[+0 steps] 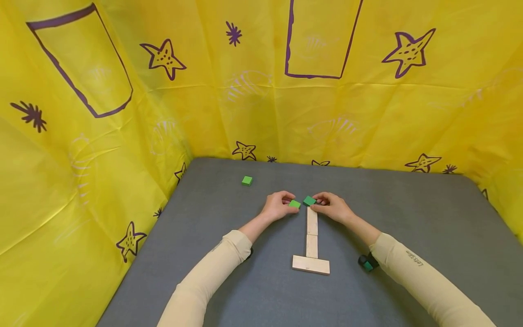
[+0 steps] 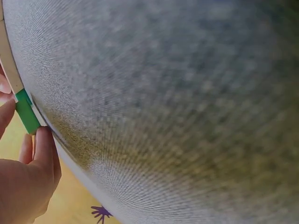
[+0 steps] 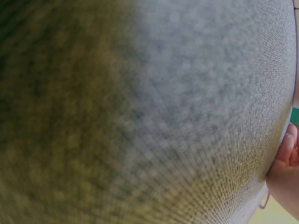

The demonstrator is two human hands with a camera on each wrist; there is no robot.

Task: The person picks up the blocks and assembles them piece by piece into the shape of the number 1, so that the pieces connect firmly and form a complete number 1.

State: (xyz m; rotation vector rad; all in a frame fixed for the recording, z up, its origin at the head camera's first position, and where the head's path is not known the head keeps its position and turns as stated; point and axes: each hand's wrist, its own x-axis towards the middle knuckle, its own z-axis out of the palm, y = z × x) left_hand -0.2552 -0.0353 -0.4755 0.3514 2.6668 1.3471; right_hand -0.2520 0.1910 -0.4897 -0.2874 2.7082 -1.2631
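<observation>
In the head view my left hand [image 1: 278,206] pinches a light green block [image 1: 294,204] between thumb and fingers. Just right of it, my right hand [image 1: 334,207] holds a dark green block [image 1: 309,200] at the far end of a row of wooden planks. Two planks, a far one [image 1: 312,221] and a nearer one [image 1: 312,246], lie end to end. A third plank [image 1: 310,265] lies crosswise at their near end. The left wrist view shows the light green block [image 2: 28,115] at the fingertips; in the right wrist view, only an edge of the dark green block [image 3: 295,116] appears.
Another light green block [image 1: 247,180] lies on the grey tabletop [image 1: 392,204], farther back and to the left. Yellow cloth [image 1: 261,118] with purple drawings stands behind the table and along its sides. A dark wrist device [image 1: 367,262] hangs under the right cuff.
</observation>
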